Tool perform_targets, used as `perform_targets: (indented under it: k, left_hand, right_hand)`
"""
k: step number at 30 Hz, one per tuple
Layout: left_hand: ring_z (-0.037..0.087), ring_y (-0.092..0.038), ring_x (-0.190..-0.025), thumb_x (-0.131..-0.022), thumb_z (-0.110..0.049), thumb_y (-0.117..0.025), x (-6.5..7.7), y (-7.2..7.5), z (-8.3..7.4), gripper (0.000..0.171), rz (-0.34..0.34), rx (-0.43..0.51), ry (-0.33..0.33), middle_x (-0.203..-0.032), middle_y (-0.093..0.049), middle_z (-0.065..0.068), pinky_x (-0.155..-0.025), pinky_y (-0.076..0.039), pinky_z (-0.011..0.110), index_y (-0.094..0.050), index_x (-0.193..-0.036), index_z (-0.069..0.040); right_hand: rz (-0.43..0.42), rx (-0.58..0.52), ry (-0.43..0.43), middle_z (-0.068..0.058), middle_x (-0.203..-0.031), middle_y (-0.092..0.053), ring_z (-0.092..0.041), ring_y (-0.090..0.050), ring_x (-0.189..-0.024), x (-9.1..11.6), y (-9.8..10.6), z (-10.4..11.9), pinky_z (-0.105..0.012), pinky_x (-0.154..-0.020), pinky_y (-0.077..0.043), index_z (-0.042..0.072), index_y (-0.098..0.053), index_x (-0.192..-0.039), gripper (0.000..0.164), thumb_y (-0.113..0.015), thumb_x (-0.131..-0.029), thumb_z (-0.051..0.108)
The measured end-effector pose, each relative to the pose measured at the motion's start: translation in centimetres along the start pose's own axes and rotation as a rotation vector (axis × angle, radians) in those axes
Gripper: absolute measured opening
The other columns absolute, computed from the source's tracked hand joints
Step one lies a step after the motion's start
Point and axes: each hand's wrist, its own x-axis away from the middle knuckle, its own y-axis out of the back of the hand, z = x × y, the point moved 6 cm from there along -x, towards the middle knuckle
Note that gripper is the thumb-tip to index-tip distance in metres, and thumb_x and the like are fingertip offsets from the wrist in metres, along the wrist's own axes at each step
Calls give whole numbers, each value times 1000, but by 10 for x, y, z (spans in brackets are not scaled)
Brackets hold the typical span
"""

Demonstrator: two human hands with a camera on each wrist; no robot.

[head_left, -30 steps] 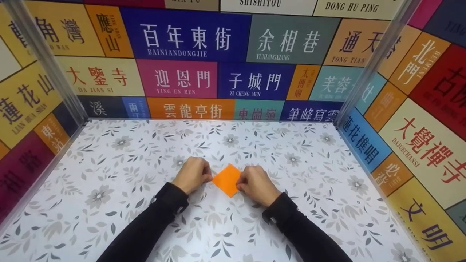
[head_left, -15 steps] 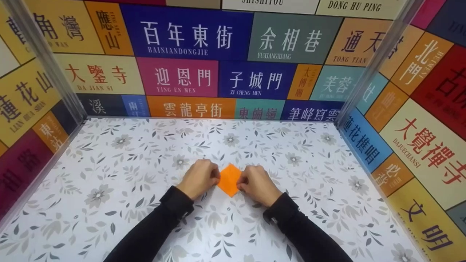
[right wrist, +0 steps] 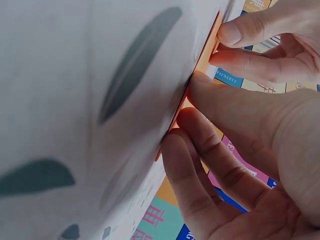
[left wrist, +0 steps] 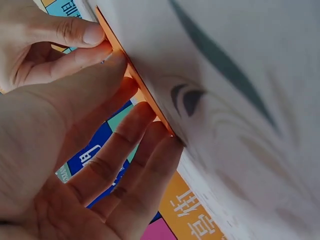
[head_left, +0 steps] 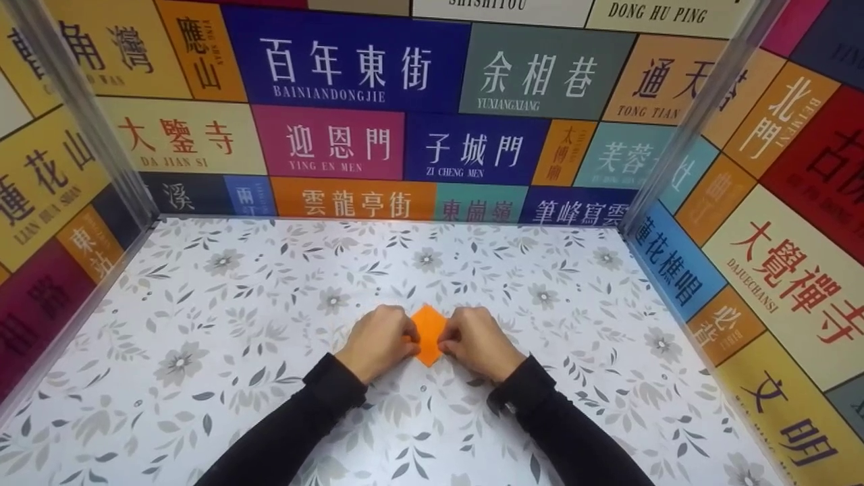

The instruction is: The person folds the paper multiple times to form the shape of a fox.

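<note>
A small piece of orange paper (head_left: 428, 336) lies corner-forward on the table in the head view. My left hand (head_left: 379, 341) pinches its left side, covering that corner. On the opposite side, my right hand (head_left: 480, 342) grips the right corner between thumb and fingers. Seen almost edge-on in the left wrist view, the orange paper (left wrist: 116, 39) is a thin strip under both hands' fingertips. The right wrist view shows the orange paper (right wrist: 206, 50) low against the table too, the right thumb on it and the fingers at its far edge. Whether the paper has a crease is hard to tell.
The table (head_left: 270, 270) has a white cover printed with grey leaves and flowers. Upright panels with colourful Chinese place-name signs (head_left: 344, 67) close off the back and both sides. Clear corner posts (head_left: 695, 115) stand where the panels meet.
My left hand has shifted right, from the paper's left corner over its left part, so less orange shows. The right hand has stayed in place.
</note>
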Motion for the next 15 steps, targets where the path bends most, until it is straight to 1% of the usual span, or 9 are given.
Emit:
perform_targets:
  k: [4,8,11,15]
  left_hand:
    - [30,-81,-92,-92,-6,-96,2,-2,-3,5,2,-4,-35,-95,-82,8,-87,-70,48,-93,-95,-8]
    - [30,-80,-90,-92,0,-94,3,-3,-7,6,2,0,-76,-95,-83,11,-84,-70,46,-92,-95,-5]
    - [31,-82,-89,-91,3,-92,3,-3,-8,7,-2,14,-96,-94,-85,12,-83,-71,45,-92,-95,-3]
    - [31,-85,-88,-91,3,-92,2,-3,-7,8,2,23,-87,-93,-88,12,-83,-72,45,-92,-94,-4]
  right_hand:
    - [-1,2,22,-1,-85,-80,-16,-73,-81,0,-1,1,-31,-78,-63,12,-93,-90,11,-95,-90,1]
    - [-10,-15,43,-3,-86,-81,-16,-74,-81,0,1,3,-29,-77,-64,10,-93,-91,11,-95,-90,0]
    - [-49,-16,46,-4,-86,-82,-17,-76,-82,0,6,5,-30,-79,-65,8,-93,-92,10,-94,-90,-1]
    - [-116,5,35,-4,-85,-82,-19,-76,-81,2,13,10,-34,-80,-66,7,-92,-92,11,-91,-89,-3]
